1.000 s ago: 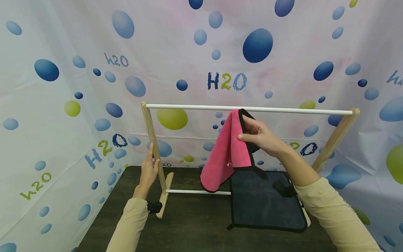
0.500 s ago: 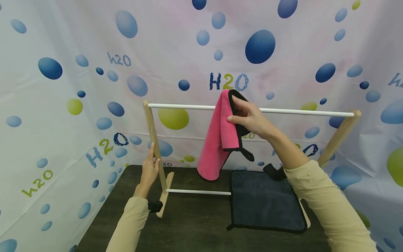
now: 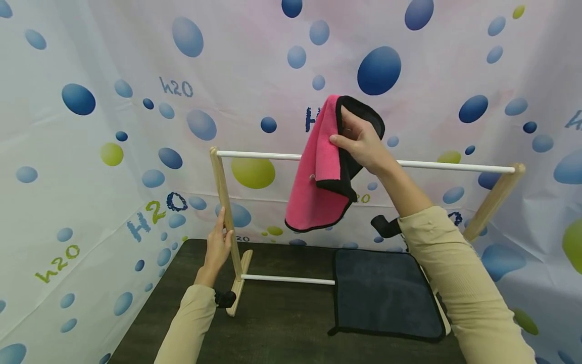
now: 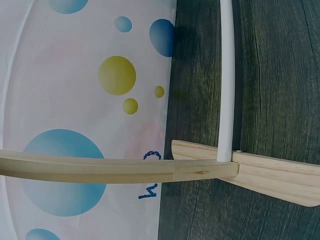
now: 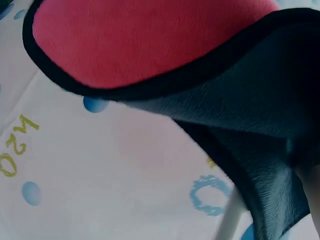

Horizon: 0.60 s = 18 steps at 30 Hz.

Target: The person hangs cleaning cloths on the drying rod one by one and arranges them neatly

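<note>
A: What occupies the left of the head frame?

B: A printed sheet (image 3: 106, 45), patterned with bubbles and lettering, behind a dark table (image 3: 282, 323). At left of centre, my left hand (image 3: 219, 246) touches the rack's left upright (image 3: 219, 177), index finger straight along it; whether the other fingers close round the wood I cannot tell. A dark device (image 3: 225, 299) at that wrist overlaps the wooden foot (image 3: 241, 283).

A: And the centre?

B: The pink cloth (image 3: 309, 197), black-edged with a dark reverse, hangs from my right hand (image 3: 361, 144), pinched between thumb and fingers. It lies in front of the white top rail (image 3: 259, 155), masking the rail's middle and part of the lettering; whether they touch I cannot tell. Below, the lower rail (image 3: 288, 279) runs rightward from the foot to a dark cloth (image 3: 384, 293), which covers its further course.

A: What obstructs the right?

B: My right sleeve (image 3: 459, 283), rising from the lower right; it hides the lower part of the right upright (image 3: 493, 203). A second dark device (image 3: 385, 226) shows just left of its cuff.
</note>
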Motion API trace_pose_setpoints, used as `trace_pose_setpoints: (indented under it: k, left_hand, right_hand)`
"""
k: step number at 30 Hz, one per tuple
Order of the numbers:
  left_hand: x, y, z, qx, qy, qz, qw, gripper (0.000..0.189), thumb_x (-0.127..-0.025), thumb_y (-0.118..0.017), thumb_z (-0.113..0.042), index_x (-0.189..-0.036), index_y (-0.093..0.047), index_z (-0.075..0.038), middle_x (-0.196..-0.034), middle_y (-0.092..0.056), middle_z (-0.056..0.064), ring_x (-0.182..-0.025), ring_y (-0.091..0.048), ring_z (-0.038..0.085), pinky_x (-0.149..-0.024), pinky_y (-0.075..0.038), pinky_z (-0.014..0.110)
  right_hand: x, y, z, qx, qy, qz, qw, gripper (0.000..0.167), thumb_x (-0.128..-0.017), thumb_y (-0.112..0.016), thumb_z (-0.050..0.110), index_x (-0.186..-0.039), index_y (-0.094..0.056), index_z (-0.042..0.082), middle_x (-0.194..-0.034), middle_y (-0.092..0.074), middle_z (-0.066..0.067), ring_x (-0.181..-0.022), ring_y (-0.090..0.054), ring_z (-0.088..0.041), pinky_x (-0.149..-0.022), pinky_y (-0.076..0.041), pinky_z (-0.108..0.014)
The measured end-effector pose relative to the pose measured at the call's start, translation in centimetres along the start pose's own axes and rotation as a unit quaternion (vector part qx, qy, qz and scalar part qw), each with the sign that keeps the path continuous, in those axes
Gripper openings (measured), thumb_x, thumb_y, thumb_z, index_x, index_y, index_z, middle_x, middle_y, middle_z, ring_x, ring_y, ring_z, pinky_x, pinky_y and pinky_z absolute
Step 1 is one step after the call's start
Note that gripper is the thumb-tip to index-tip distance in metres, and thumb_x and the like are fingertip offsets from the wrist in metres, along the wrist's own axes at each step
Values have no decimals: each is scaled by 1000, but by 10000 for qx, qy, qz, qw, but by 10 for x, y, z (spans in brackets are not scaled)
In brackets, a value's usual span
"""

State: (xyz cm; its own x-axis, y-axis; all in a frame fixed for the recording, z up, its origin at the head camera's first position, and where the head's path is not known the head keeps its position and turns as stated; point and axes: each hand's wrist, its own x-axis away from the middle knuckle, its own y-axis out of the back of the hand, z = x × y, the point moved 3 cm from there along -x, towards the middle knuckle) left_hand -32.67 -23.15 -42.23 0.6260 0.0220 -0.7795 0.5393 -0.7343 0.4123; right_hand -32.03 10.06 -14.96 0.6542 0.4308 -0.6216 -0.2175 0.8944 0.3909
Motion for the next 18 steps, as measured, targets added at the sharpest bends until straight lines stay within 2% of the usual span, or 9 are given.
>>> trace_pose_setpoints:
  k: [3, 7, 10, 18]
  left_hand:
    - [0, 0, -1, -21, -36, -13, 10000, 80, -80, -57, 16, -145, -20, -11, -109, -52, 34, -92, -58, 45, -66, -52, 46]
    - [1, 0, -2, -49, -64, -5, 10000, 79, -79, -57, 17, -144, -21, -9, -107, -53, 34, -91, -58, 45, -66, -52, 46]
    - [1, 0, -2, -53, -61, 9, 10000, 78, -79, -57, 17, -144, -22, -9, -106, -53, 33, -91, -58, 45, -66, -53, 45]
    - [0, 0, -2, -51, -40, 27, 10000, 79, -81, -56, 16, -145, -20, -11, -107, -52, 34, -92, -58, 45, -67, -52, 46]
  right_hand:
    - [-3, 4, -9, -40, -290, -79, 9995, 59, -90, -51, 1, -143, -28, 10, -109, -51, -13, -95, -56, -15, -76, -51, -20]
    - [-2, 10, -24, -72, -706, -227, 9972, 62, -91, -51, 4, -145, -24, 15, -122, -47, -17, -104, -52, -19, -82, -49, -21]
    - [-1, 14, -32, -49, -876, -271, 9958, 64, -91, -51, 6, -146, -20, 17, -128, -44, -18, -111, -49, -23, -86, -47, -23]
    - [-4, 20, -39, 264, -1307, -95, 9910, 64, -92, -50, 11, -147, -18, 23, -127, -45, -15, -104, -49, -20, -76, -47, -20]
